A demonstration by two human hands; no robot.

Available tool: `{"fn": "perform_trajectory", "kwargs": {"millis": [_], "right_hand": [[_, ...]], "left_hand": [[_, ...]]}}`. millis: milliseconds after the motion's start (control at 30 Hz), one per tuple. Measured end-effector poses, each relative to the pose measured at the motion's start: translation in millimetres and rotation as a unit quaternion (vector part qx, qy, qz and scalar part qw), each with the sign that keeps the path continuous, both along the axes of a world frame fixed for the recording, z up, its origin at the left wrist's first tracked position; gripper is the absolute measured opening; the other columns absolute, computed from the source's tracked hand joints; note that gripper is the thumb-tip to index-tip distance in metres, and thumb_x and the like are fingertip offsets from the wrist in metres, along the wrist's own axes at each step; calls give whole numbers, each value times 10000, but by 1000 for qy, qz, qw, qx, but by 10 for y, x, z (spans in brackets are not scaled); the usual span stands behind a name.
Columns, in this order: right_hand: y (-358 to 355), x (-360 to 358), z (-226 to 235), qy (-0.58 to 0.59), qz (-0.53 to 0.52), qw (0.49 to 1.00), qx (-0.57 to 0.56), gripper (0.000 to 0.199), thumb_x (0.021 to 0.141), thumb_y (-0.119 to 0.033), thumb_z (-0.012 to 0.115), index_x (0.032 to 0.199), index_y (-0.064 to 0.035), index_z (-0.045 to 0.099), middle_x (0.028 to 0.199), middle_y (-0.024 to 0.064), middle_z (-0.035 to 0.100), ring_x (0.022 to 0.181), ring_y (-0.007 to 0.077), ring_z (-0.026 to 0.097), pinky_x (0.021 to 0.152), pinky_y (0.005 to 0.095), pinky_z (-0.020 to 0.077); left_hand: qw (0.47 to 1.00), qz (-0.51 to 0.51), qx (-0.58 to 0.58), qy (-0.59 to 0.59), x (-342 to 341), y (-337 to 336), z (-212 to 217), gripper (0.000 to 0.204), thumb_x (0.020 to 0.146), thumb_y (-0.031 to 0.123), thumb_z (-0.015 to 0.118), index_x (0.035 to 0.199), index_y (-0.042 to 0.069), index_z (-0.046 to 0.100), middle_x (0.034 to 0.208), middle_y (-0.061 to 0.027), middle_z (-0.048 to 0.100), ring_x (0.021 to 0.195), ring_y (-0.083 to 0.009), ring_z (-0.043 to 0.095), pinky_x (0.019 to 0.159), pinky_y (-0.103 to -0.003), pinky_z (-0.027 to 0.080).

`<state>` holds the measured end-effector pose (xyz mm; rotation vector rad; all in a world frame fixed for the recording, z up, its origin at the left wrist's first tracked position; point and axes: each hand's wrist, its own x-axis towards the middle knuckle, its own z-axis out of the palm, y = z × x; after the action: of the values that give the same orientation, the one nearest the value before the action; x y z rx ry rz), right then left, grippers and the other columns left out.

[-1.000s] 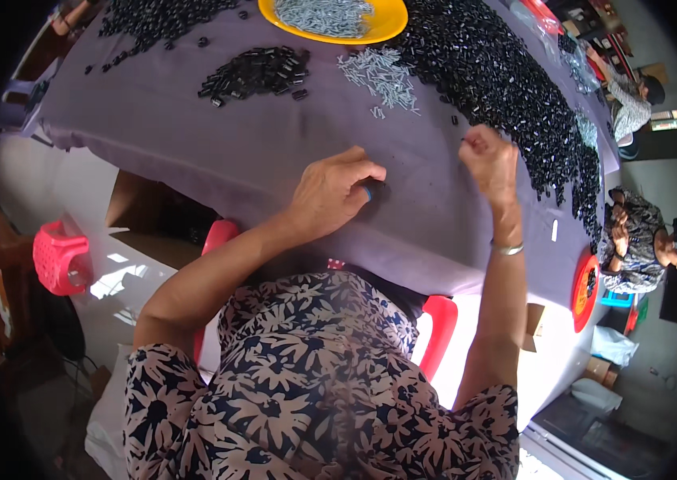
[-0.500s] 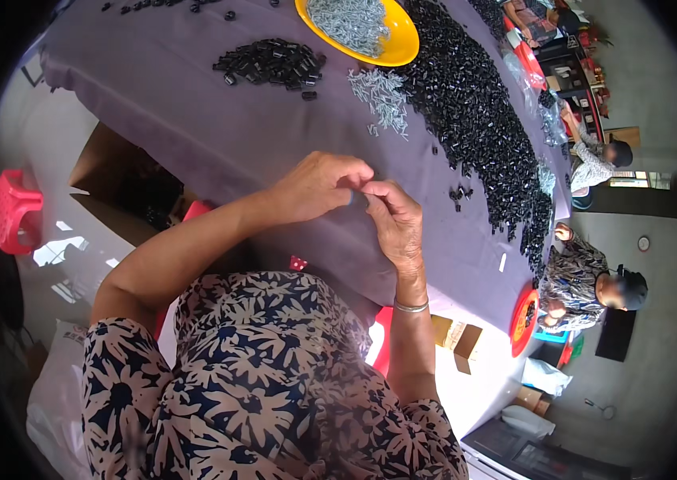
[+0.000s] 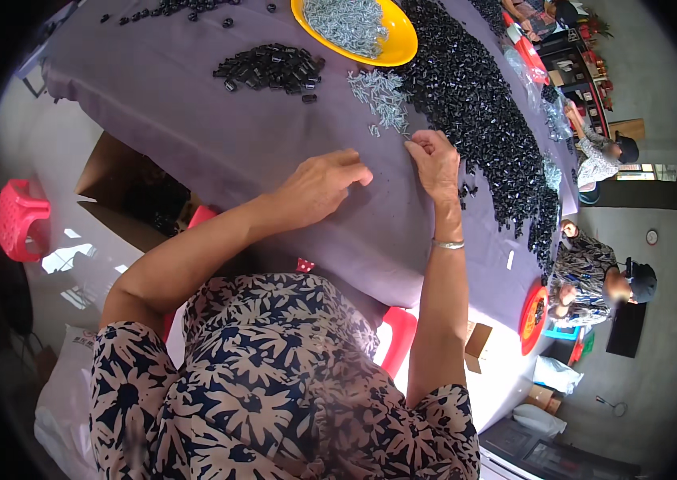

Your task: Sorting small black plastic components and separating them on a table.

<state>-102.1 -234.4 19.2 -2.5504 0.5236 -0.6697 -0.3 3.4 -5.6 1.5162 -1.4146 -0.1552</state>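
Observation:
My left hand (image 3: pixel 322 186) hovers over the purple tablecloth (image 3: pixel 274 136), fingers curled together; whatever is in them, if anything, is hidden. At the near edge of a small heap of thin silver screw-like pins (image 3: pixel 384 100), my right hand (image 3: pixel 437 166) has thumb and fingertips pinched together. One pin lies right by those fingertips, and I cannot make out if one is held. A large spread of small black cylindrical parts (image 3: pixel 466 104) lies beyond my right hand. Farther left sits a smaller pile of black parts (image 3: pixel 274 67).
A yellow bowl (image 3: pixel 402 48) of silver pins stands at the far side. An orange-red bowl (image 3: pixel 532 320) is at the table's right edge. An open cardboard box (image 3: pixel 110 172) and a pink stool (image 3: pixel 22 220) stand on the left. Other people (image 3: pixel 594 272) sit along the right.
My hands have come apart. The right hand has moved away and to the right, to the loose silver pins; the left has shifted only slightly.

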Motion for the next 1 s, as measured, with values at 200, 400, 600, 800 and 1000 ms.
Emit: {"fn": "perform_trajectory", "kwargs": {"millis": [200,400,600,800,1000], "right_hand": [[-76,82,-56,13,4,998,55,107,793,-77,744,845,-2,686,770,56,653,661,117,617,623,257,501],[248,-103,162,60,44,992,104,55,850,-20,689,869,5,644,748,-35,590,666,33,509,612,202,443],[764,-382,141,13,87,947,309,52,882,17,670,910,-13,637,791,-56,578,702,30,504,612,182,414],[867,-332,110,-10,109,961,252,67,881,57,640,913,-1,637,809,-42,589,712,37,519,641,192,438],[883,-286,76,-16,147,970,195,125,847,92,631,925,-1,660,820,-7,606,709,57,539,650,200,456]], "left_hand": [[999,-6,10,-33,43,-59,-10,360,664,-132,552,944,93,581,893,-54,585,906,-293,563,786,-405,463],[999,39,14,-28,53,-121,-54,324,667,-114,557,912,92,599,947,-48,562,919,-283,562,785,-401,450],[997,27,25,-61,74,-135,1,312,659,-103,558,900,84,626,963,-59,554,937,-278,554,799,-402,437],[997,13,71,-38,109,-117,-14,244,698,-58,610,877,96,671,999,-47,581,974,-262,561,829,-401,438],[998,19,63,-25,100,-132,-30,222,691,-55,623,859,82,671,989,-43,581,966,-262,559,829,-396,439]]}}
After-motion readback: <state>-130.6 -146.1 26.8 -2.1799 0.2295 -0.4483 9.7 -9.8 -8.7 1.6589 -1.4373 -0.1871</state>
